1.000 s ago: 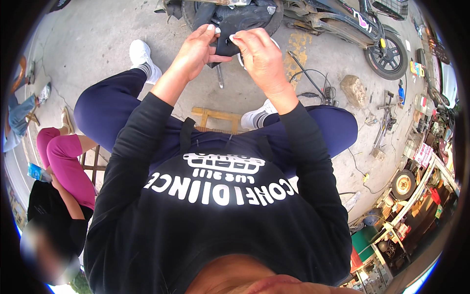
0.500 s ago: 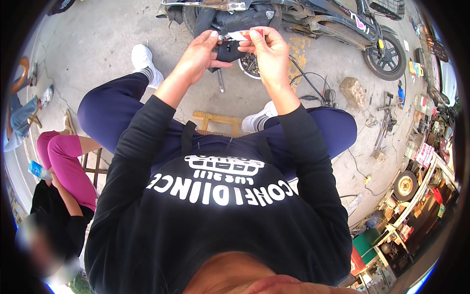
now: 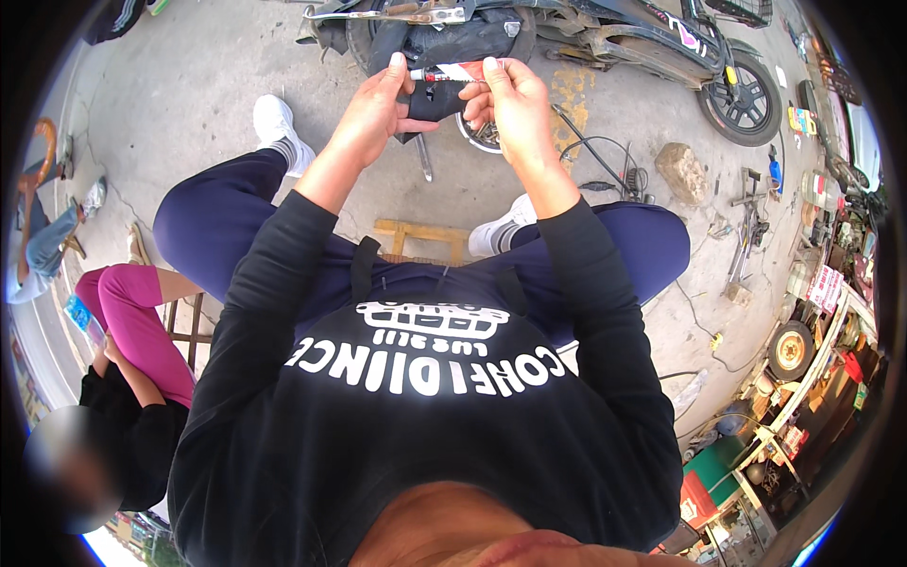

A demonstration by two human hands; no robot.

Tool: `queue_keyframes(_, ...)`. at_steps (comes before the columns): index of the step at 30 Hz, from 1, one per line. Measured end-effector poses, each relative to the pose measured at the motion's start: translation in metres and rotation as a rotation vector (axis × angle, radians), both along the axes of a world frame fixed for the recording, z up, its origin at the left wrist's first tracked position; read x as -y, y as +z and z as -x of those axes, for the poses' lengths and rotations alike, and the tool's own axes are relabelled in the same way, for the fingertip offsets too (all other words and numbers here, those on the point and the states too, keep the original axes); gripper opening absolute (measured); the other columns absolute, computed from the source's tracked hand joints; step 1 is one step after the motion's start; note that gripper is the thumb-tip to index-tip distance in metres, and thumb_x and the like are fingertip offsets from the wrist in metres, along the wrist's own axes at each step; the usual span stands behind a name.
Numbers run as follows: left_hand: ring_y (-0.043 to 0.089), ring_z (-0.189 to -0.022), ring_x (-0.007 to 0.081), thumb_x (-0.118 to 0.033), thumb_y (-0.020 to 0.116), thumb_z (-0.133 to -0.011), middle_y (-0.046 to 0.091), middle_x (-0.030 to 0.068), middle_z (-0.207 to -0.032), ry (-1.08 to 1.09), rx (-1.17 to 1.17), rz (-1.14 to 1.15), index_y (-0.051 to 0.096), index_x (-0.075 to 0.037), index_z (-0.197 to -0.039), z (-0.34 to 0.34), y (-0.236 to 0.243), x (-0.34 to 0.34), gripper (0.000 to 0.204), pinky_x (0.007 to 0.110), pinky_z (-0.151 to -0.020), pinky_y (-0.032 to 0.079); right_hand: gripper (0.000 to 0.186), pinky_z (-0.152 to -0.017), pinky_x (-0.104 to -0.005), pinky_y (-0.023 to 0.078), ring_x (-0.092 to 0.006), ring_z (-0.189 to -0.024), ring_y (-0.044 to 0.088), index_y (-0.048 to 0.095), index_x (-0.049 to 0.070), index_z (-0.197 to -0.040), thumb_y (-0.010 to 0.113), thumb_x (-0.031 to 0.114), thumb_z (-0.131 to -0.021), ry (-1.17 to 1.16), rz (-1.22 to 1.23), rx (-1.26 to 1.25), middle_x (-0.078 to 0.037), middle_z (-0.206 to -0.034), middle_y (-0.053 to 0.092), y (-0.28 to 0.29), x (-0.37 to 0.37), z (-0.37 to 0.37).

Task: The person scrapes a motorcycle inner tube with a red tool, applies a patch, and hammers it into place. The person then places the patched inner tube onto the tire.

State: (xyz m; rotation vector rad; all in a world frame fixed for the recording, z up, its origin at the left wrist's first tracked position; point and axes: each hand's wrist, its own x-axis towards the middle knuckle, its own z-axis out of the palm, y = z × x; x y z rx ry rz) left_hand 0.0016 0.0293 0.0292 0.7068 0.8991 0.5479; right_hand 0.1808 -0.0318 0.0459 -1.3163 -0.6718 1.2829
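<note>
A small squeeze tube (image 3: 465, 72), red and white with a dark nozzle end, lies crosswise between my hands over the ground in front of me. My right hand (image 3: 520, 106) pinches its red body between thumb and curled fingers. At the nozzle end, the thumb and forefinger of my left hand (image 3: 376, 111) close on the tip, while the lower fingers stretch out. A black, flexible-looking piece (image 3: 436, 102) shows just below the tube; I cannot tell whether either hand touches it. Behind my hands is a dark tyre (image 3: 453, 40) by the scooter.
A black scooter (image 3: 652, 47) stretches across the far side. A round metal part (image 3: 484, 134) sits below my right hand. To the right are a cable (image 3: 605, 156), a stone (image 3: 682, 174) and tools (image 3: 746, 231). A seated person in pink trousers (image 3: 146, 321) is at left.
Both hands have shifted slightly left, and the tube sits more level, with more of its nozzle end showing. The seated person's bottle and arm have moved a little.
</note>
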Motion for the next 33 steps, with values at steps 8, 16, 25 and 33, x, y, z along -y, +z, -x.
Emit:
queue_keyframes(8,0.062,-0.108,0.0287,-0.029,0.040,-0.104,0.053,0.0126,-0.113,-0.087,-0.031,-0.165,0.044,0.004,-0.116,0.001,-0.003,0.001,0.035,0.046,-0.086,0.058,0.025,-0.043,-0.0226,0.045,-0.0110,-0.051,0.058,0.056,0.001,-0.097,0.049,0.025,-0.101,0.029,0.031,0.030,-0.012,-0.077,0.065,0.002,0.001,0.001)
queue_keyframes(16,0.061,-0.111,0.0304,-0.029,0.040,-0.104,0.050,0.0135,-0.118,0.006,0.030,-0.056,0.044,0.002,-0.118,0.001,0.007,0.002,0.034,0.047,-0.089,0.056,0.026,-0.042,-0.0227,0.044,-0.0110,-0.050,0.058,0.054,0.000,-0.094,0.048,0.024,-0.102,0.043,-0.007,0.060,-0.012,-0.075,0.065,0.007,0.000,0.004)
queue_keyframes(25,0.063,-0.107,0.0300,-0.029,0.042,-0.104,0.054,0.0163,-0.118,-0.029,0.005,-0.143,0.044,0.005,-0.119,0.002,-0.003,-0.001,0.037,0.044,-0.087,0.057,0.028,-0.042,-0.0230,0.043,-0.0113,-0.049,0.057,0.057,-0.001,-0.096,0.049,0.025,-0.101,0.058,0.100,-0.059,-0.013,-0.076,0.066,-0.001,0.002,0.002)
queue_keyframes(33,0.065,-0.105,0.0321,-0.035,0.049,-0.101,0.056,0.0207,-0.123,0.101,0.018,0.073,0.040,0.006,-0.125,0.007,-0.007,-0.001,0.049,0.046,-0.084,0.058,0.031,-0.042,-0.0260,0.044,-0.0128,-0.047,0.055,0.058,-0.002,-0.092,0.047,0.025,-0.101,-0.183,0.277,0.301,-0.010,-0.071,0.065,-0.041,0.009,-0.079)
